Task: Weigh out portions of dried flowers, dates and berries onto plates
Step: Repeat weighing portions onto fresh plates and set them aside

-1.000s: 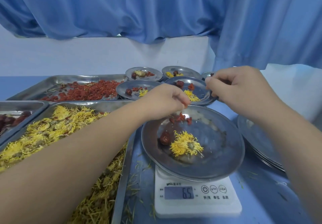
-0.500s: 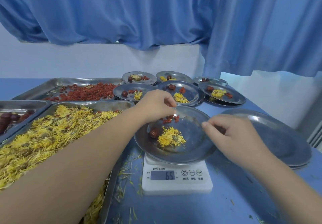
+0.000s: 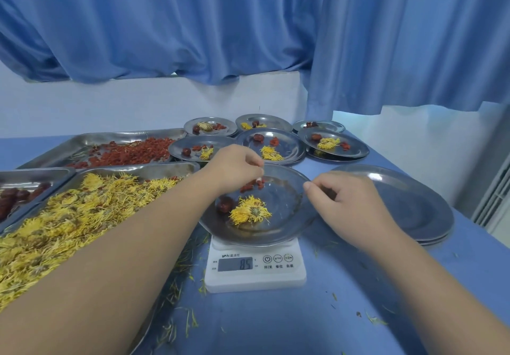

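A steel plate (image 3: 287,216) sits on a white digital scale (image 3: 255,269) whose display reads 8.5. On the plate lie a yellow dried flower (image 3: 249,211), a dark red date (image 3: 225,205) and a few red berries (image 3: 252,186). My left hand (image 3: 234,167) hovers over the plate's far left side. Its fingers are curled down and its fingertips pinch at the berries. My right hand (image 3: 345,202) is at the plate's right rim, thumb and curled fingers pinching the edge.
To the left are a tray of yellow flowers (image 3: 165,168), a tray of red berries (image 3: 110,140) and a tray of dates (image 3: 36,172). Several filled plates (image 3: 335,144) stand at the back. A stack of empty plates (image 3: 414,211) is at the right. Loose petals litter the blue table.
My right hand came back from the far plates to the right rim of the plate on the scale. The reading rose from 6.5 to 8.5. My left hand stayed over the berries.
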